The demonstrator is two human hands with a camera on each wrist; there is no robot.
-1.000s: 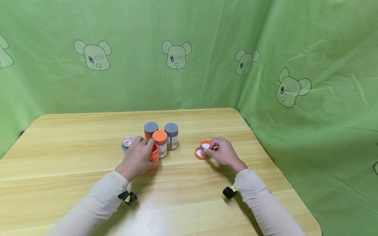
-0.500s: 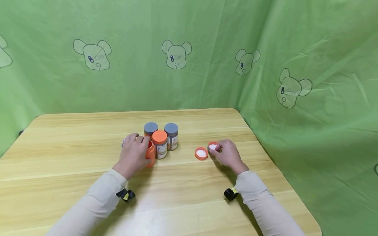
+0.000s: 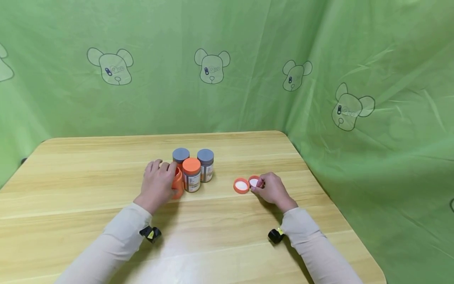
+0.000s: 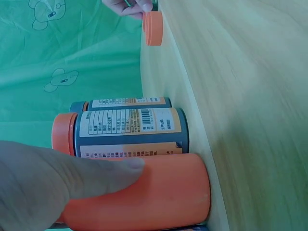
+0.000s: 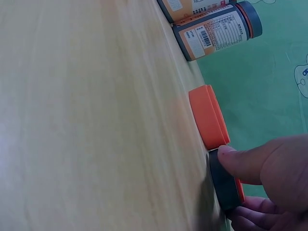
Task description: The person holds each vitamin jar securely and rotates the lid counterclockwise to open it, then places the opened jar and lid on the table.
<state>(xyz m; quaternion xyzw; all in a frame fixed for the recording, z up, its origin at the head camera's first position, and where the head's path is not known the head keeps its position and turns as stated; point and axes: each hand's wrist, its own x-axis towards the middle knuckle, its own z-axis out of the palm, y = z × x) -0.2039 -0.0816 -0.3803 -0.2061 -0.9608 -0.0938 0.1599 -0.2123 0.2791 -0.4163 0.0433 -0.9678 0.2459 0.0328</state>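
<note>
My left hand [image 3: 157, 184] grips an orange jar [image 3: 178, 187] without a lid, standing upright on the table. In the left wrist view the thumb lies along the jar's side [image 4: 163, 195]. My right hand [image 3: 274, 190] pinches a grey screw lid [image 5: 224, 185] by its edge, the lid lying upside down with an orange rim and white liner showing. Right beside it, also liner up, is an orange lid [image 3: 241, 186]. A grey jar with an orange lid [image 3: 192, 175] stands against the held jar's right side.
Behind stand two grey-lidded jars, one at left [image 3: 181, 154] and one at right [image 3: 205, 165]. The wooden table [image 3: 220, 236] ends at green curtains [image 3: 159, 102] printed with bear heads.
My left hand has shifted the orange jar left and slightly back, now covering the foil-topped jar. My right hand has carried the grey lid off the orange lid and down onto the table beside it.
</note>
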